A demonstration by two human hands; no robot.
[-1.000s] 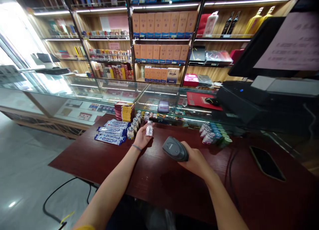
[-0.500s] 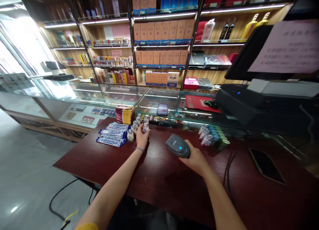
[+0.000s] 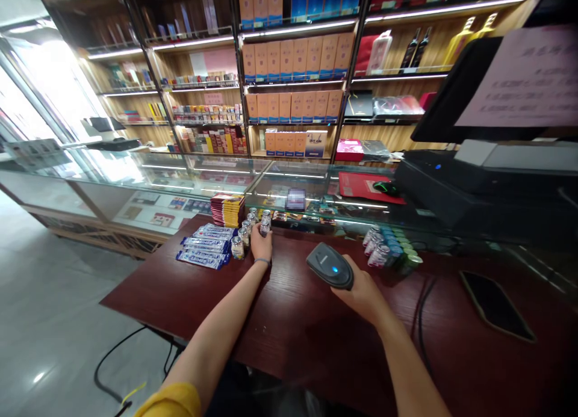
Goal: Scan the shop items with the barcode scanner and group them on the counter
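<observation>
My left hand [image 3: 261, 244] reaches forward over the dark red table [image 3: 289, 321], its fingers closed on a small clear bottle [image 3: 264, 226] at the near end of a row of small bottles [image 3: 246, 229]. My right hand [image 3: 361, 292] grips a dark barcode scanner [image 3: 329, 265] with a blue light on top, held above the table's middle. Blue-and-white candy packs [image 3: 203, 250] lie left of the bottles, and a stack of red-and-yellow packets [image 3: 227, 209] stands behind them.
Green- and blue-capped bottles [image 3: 389, 247] lie right of the scanner. A black phone [image 3: 495, 305] rests at the table's right. A glass counter [image 3: 189, 170] runs behind, with a black register and monitor [image 3: 474, 164] on the right and stocked shelves [image 3: 293, 74] beyond. A cable [image 3: 419, 321] crosses the table.
My left hand, which held the small bottle up near the scanner, has carried it forward and down to the bottle row. The scanner's blue light has come on.
</observation>
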